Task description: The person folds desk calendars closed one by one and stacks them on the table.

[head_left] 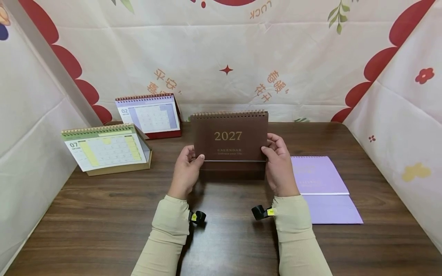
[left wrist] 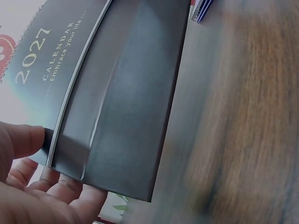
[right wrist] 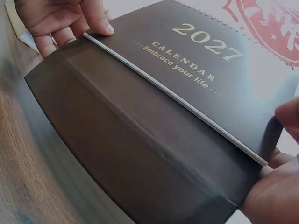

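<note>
A dark brown spiral desk calendar (head_left: pixel 229 134) with "2027" in gold letters is held up in the middle of the head view. My left hand (head_left: pixel 186 170) grips its left edge, thumb on the cover and fingers behind. The right hand (head_left: pixel 280 166) grips the opposite edge the same way. In the left wrist view, the left thumb (left wrist: pixel 25 139) presses beside the edge of the cover pages. Below those pages, a creased bottom flap (right wrist: pixel 107 140) shows in the right wrist view. The calendar's back is hidden.
Two desk calendars stand tented at the left: a green and yellow one (head_left: pixel 107 151) and a purple-paged one with a red base (head_left: pixel 150 117) behind it. A lilac calendar (head_left: pixel 319 176) lies flat beside the right forearm. Printed cloth (head_left: pixel 207 50) surrounds the wooden table (head_left: pixel 86 226).
</note>
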The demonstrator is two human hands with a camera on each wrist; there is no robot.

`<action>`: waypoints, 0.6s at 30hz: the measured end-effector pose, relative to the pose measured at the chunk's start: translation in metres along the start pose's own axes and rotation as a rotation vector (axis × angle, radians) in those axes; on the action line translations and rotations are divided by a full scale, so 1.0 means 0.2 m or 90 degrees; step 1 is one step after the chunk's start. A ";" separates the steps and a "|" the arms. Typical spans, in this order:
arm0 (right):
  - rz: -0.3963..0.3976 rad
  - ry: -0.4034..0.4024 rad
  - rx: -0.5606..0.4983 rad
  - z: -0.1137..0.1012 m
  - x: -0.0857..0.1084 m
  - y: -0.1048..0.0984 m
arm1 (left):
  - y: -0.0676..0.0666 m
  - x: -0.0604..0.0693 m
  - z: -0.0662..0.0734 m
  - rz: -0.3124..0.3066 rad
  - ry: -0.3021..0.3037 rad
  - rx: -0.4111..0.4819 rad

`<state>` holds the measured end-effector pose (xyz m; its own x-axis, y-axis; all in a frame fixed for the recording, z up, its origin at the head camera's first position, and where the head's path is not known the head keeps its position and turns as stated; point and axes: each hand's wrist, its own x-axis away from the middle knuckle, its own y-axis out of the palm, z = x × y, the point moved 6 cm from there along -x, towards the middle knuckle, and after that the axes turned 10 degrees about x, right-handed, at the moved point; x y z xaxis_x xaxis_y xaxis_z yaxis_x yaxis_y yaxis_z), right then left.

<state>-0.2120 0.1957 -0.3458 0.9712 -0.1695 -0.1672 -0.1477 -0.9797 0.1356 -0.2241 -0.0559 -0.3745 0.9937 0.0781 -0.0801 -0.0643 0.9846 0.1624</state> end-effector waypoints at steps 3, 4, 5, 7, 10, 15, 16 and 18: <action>-0.018 0.001 0.003 0.01 0.01 0.00 | -0.01 0.00 0.00 0.011 -0.005 0.008; -0.022 0.002 0.004 0.01 0.01 0.00 | -0.01 0.00 0.00 0.012 -0.005 0.007; -0.026 0.004 0.005 0.01 0.01 0.00 | -0.01 0.00 0.00 0.013 -0.006 0.007; -0.033 0.006 0.008 0.01 0.01 0.00 | -0.01 0.00 0.00 0.014 -0.009 0.005; -0.041 0.005 0.016 0.02 0.01 0.01 | -0.02 0.00 0.00 0.012 -0.014 0.000; -0.043 0.002 0.023 0.02 0.01 0.01 | -0.02 0.00 0.00 0.013 -0.021 -0.007; -0.042 0.002 0.025 0.02 0.01 0.01 | -0.02 0.00 0.00 0.012 -0.022 -0.006; -0.039 0.000 0.028 0.02 0.01 0.01 | -0.01 0.00 0.01 0.010 -0.021 -0.004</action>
<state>-0.2118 0.1936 -0.3503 0.9787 -0.1095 -0.1735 -0.0964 -0.9919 0.0824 -0.2232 -0.0589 -0.3733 0.9950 0.0890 -0.0455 -0.0809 0.9843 0.1568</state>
